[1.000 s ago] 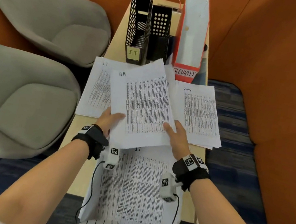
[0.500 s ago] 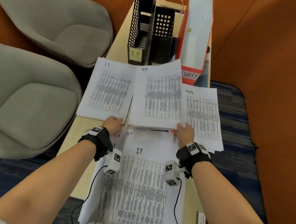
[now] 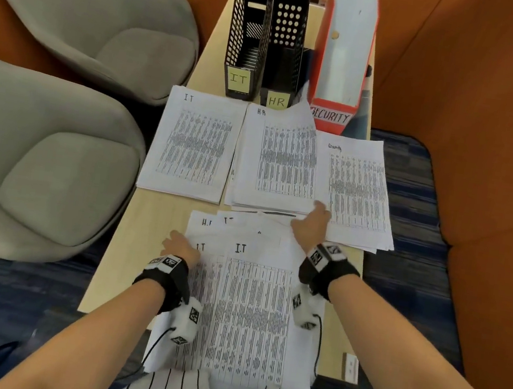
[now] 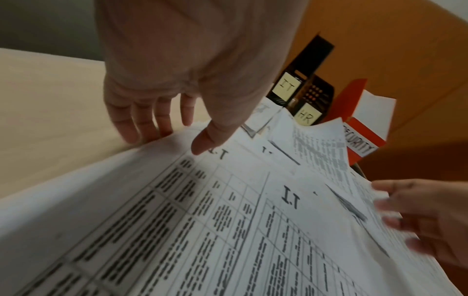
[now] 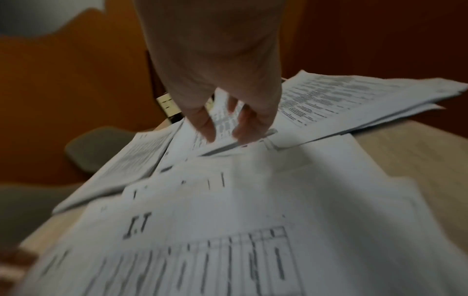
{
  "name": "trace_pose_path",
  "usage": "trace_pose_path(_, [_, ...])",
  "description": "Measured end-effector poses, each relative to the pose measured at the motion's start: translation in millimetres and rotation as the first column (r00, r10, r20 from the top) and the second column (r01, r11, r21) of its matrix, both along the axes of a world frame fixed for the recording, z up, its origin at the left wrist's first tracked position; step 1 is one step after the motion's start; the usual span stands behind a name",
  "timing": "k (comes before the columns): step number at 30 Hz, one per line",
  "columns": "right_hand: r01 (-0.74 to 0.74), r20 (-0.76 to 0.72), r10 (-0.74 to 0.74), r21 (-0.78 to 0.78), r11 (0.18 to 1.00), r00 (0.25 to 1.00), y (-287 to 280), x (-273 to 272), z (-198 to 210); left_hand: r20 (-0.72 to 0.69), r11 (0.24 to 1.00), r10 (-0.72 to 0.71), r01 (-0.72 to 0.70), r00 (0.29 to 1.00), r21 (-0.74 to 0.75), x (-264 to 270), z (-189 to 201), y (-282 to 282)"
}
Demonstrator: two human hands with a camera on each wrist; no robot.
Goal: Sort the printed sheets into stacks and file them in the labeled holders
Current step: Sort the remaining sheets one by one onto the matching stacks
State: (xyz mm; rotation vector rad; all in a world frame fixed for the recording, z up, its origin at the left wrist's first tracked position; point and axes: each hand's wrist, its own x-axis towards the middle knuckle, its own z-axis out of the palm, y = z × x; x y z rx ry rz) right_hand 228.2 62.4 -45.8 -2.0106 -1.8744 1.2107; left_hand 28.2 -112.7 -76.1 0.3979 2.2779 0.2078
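Mid-sort, by the look of it: three labelled piles already laid out across the desk (image 3: pixel 152 212), holders not yet filled. At twelve o'clock from the body, the unsorted pile (image 3: pixel 251 310), fanned loosely, topmost sheet headed "I.T" with another "I.T" peeking out at its nine o'clock edge. Beyond it, in a row: IT pile (image 3: pixel 194 145) at eleven o'clock, HR pile (image 3: pixel 281 161) dead ahead, Security pile (image 3: pixel 360 190) at one o'clock (its near edge ragged, several sheets splayed). Farther still, standing upright, the IT holder (image 3: pixel 247 36), the HR holder (image 3: pixel 285 45) and the red Security holder (image 3: pixel 345 44), each just behind its own pile. Left hand (image 3: pixel 179 246) at the far nine o'clock corner of the unsorted pile, fingers (image 4: pixel 142 120) straight and down past the paper's edge towards the desk, thumb resting on top near the "I.T" heading; relaxed, not yet pinching anything. Right hand (image 3: pixel 312 222) at the near corner of the HR pile, where it meets the Security pile, fingers (image 5: pixel 205 124) hanging loose and just touching the sheets (blurred, but nothing seen held). Likely step: squaring off the HR pile, then on to the next sheet. Next move probably calls for peeling only the top "I.T" sheet free, without dragging the one beneath, and carrying it to eleven o'clock.
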Motion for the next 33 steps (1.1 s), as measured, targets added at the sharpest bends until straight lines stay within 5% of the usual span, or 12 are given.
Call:
trace_pose_path(3, [-0.479,0.095,0.489,-0.106,0.871,0.867,-34.3,6.1,-11.4,-0.042,0.979,0.060,-0.051,0.997,0.198,-7.0,-4.2,-13.3])
trace_pose_path(6, [-0.656,0.220,0.694,-0.226,0.720,0.685,-51.7,11.8,-24.9,-0.026,0.931,0.001,0.008,1.000,0.365,-8.1,0.0,-18.0])
trace_pose_path(9, [-0.673,0.286,0.689,-0.167,0.721,0.666,-60.8,14.8,-30.6,0.058,0.863,0.022,-0.048,0.998,0.503,-10.1,3.9,-20.8])
trace_pose_path(11, [-0.686,0.306,0.682,-0.115,0.719,0.664,-62.9,17.4,-32.1,-0.008,0.833,0.055,-0.041,0.998,0.552,-13.0,3.7,-24.2])
trace_pose_path(17, [-0.662,0.265,0.685,-0.186,0.727,0.678,-64.5,20.1,-33.8,-0.055,0.875,-0.303,0.300,0.951,0.379,-12.2,5.4,-26.6])
trace_pose_path(20, [-0.695,0.274,0.749,-0.280,0.662,0.603,-58.9,20.3,-29.3,-0.041,0.898,-0.304,0.300,0.952,0.321,-11.9,2.3,-20.8])
trace_pose_path(23, [-0.714,0.373,0.698,-0.121,0.690,0.611,-63.0,19.2,-21.8,-0.038,0.939,-0.098,0.105,0.994,0.327,-13.6,1.6,-16.2])
trace_pose_path(26, [-0.791,0.463,0.672,0.114,0.601,0.578,-71.7,23.2,-17.1,-0.072,0.946,-0.168,0.181,0.983,0.269,-11.6,3.2,-15.5])
trace_pose_path(30, [-0.882,0.359,0.818,0.038,0.469,0.450,-80.2,19.8,-17.9,-0.465,0.851,-0.343,0.479,0.816,0.214,-0.9,5.3,-13.9])
trace_pose_path(33, [-0.850,0.290,0.822,-0.050,0.525,0.490,-81.5,14.4,-21.6,-0.345,0.710,-0.608,0.684,0.716,0.169,2.6,4.6,-5.5])
